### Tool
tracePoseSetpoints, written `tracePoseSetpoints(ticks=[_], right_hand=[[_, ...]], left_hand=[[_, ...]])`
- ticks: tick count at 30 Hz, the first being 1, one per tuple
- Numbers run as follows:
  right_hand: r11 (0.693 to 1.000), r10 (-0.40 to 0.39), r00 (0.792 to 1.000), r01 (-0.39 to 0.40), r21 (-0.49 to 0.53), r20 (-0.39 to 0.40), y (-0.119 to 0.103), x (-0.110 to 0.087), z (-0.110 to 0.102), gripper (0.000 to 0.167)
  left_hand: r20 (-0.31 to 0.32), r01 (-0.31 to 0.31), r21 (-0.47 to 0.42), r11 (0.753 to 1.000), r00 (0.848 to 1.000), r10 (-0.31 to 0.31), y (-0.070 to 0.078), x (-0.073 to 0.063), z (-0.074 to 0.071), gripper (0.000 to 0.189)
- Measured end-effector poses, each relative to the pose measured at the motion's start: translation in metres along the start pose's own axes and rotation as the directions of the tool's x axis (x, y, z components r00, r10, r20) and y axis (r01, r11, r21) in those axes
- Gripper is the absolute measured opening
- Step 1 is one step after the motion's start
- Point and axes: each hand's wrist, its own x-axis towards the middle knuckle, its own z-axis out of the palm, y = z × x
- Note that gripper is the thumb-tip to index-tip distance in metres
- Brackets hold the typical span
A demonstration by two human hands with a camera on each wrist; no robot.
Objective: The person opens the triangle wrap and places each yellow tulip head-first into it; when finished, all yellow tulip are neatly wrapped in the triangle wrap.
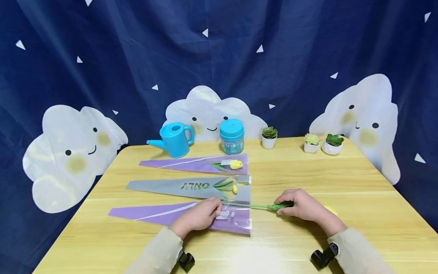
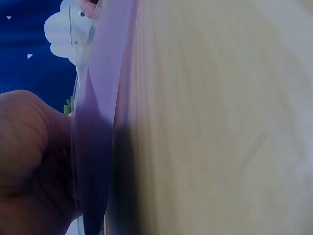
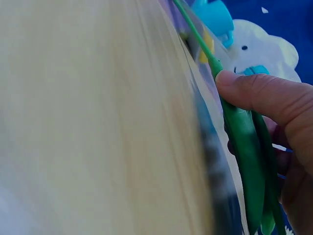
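Observation:
My right hand (image 1: 301, 205) pinches an artificial flower by its green leaves (image 3: 244, 152), thumb against the base of the leaves. The thin green stem (image 1: 260, 206) points left and overlaps the near purple flower sleeve (image 1: 167, 215), reaching toward my left hand (image 1: 203, 214). A yellow bloom (image 1: 330, 210) shows partly behind the right wrist. My left hand grips the upper edge of that sleeve, whose purple side (image 2: 100, 98) stands raised beside the fingers in the left wrist view. A grey sleeve (image 1: 154, 185) and another purple sleeve (image 1: 181, 162), each with a yellow tulip, lie beyond.
Along the back of the wooden table (image 1: 369, 198) stand a blue watering can (image 1: 176, 141), a blue-lidded jar (image 1: 232, 137) and small potted succulents (image 1: 269, 137). A dark blue curtain (image 1: 291, 83) with white clouds hangs behind.

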Motion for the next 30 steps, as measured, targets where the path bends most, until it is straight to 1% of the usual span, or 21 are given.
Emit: tracePoseSetpoints(ticks=[4,11,15,19,25,30], right_hand=[[1.0,-0.021,1.0,0.02,0.016,0.016,-0.007,0.004,0.006,0.017],[0.996,-0.061,0.997,0.059,0.063,0.035,-0.017,0.013,0.016,0.018],[0.993,-0.08,0.995,0.074,0.096,0.053,-0.02,0.018,0.022,0.018],[0.989,-0.105,0.992,0.098,0.108,0.065,-0.024,0.022,0.026,0.017],[0.99,-0.105,0.989,0.093,0.105,0.106,-0.028,0.03,0.028,0.018],[0.992,-0.079,0.988,0.064,0.11,0.131,-0.028,0.028,0.02,0.021]], left_hand=[[0.0,0.004,0.005,1.0,1.0,-0.004,0.003,0.002,0.001,0.021],[-0.005,-0.016,0.032,0.999,1.0,0.016,0.006,0.006,0.001,0.022],[0.002,-0.017,0.025,1.0,1.0,0.017,0.01,0.006,0.0,0.023],[0.0,-0.028,0.027,0.999,1.0,0.028,0.012,0.006,-0.001,0.023],[0.004,-0.027,0.024,0.999,1.0,0.027,0.013,0.006,-0.001,0.023],[0.007,-0.03,0.012,0.999,1.0,0.029,0.014,0.006,-0.001,0.023]])
